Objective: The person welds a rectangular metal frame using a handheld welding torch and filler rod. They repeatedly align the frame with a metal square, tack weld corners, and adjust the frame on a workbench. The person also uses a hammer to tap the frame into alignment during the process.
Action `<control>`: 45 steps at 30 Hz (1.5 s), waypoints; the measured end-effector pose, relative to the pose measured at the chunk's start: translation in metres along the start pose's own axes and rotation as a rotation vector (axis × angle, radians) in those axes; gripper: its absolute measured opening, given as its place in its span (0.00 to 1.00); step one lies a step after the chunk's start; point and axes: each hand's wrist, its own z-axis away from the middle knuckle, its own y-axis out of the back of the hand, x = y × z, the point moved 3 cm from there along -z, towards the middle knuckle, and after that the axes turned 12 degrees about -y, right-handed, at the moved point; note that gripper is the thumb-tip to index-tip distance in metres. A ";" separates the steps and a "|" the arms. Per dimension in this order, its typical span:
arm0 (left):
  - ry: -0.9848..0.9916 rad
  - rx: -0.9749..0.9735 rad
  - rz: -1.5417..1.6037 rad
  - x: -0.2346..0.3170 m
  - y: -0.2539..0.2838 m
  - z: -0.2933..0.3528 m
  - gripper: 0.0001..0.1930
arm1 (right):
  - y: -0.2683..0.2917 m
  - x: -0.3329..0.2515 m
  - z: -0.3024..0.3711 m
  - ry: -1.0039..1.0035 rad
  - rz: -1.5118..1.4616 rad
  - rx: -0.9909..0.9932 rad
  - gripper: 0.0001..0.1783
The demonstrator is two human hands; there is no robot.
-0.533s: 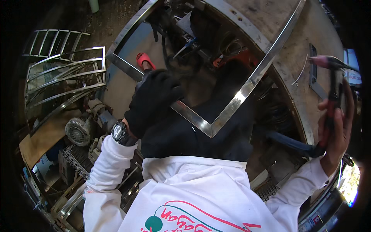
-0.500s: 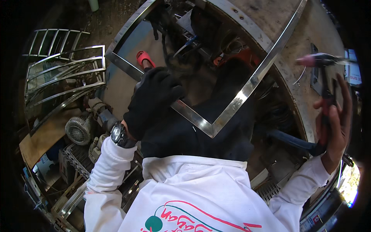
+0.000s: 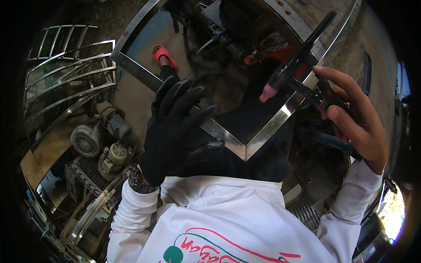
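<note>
A polished metal frame (image 3: 265, 131) of square tube lies across my lap, its mitred corner pointing toward me. My left hand (image 3: 175, 125), in a black glove, hovers at the frame's left bar with fingers spread, holding nothing. Whether its palm touches the bar, I cannot tell. Bare and ungloved, my right hand (image 3: 357, 115) grips a TIG welding torch (image 3: 287, 76) by its dark handle, over the right bar. The torch's pink nozzle (image 3: 267, 93) points down and left, inside the frame's angle.
A metal-edged worktable (image 3: 294, 19) stands ahead on the right. Several shiny metal frames (image 3: 70, 74) lean at the left, above motors (image 3: 115, 154) and a wire rack. A foot in a red slipper (image 3: 164, 56) rests on the floor ahead. Cables and an orange object (image 3: 285, 57) lie under the table.
My right hand has brought the torch inward from the far right to above the frame. My left hand has let go of the bar and spread its fingers.
</note>
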 end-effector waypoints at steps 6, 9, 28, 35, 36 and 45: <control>0.028 0.002 0.135 0.015 -0.003 -0.009 0.21 | -0.001 -0.013 -0.041 0.033 0.143 -0.420 0.32; 0.094 0.037 0.229 0.024 -0.011 -0.019 0.20 | -0.005 -0.016 -0.067 -0.070 0.229 -0.628 0.31; 0.253 -0.107 0.374 0.021 -0.016 -0.041 0.39 | -0.024 -0.031 -0.108 -0.180 0.547 -0.809 0.28; 0.219 -0.099 0.380 0.019 -0.015 -0.042 0.39 | -0.026 -0.031 -0.108 -0.177 0.519 -0.824 0.28; 0.220 -0.089 0.355 0.019 -0.014 -0.043 0.36 | -0.025 -0.031 -0.107 -0.204 0.514 -0.815 0.28; 0.218 -0.020 0.335 0.019 -0.014 -0.043 0.32 | -0.026 -0.030 -0.105 -0.173 0.511 -0.799 0.28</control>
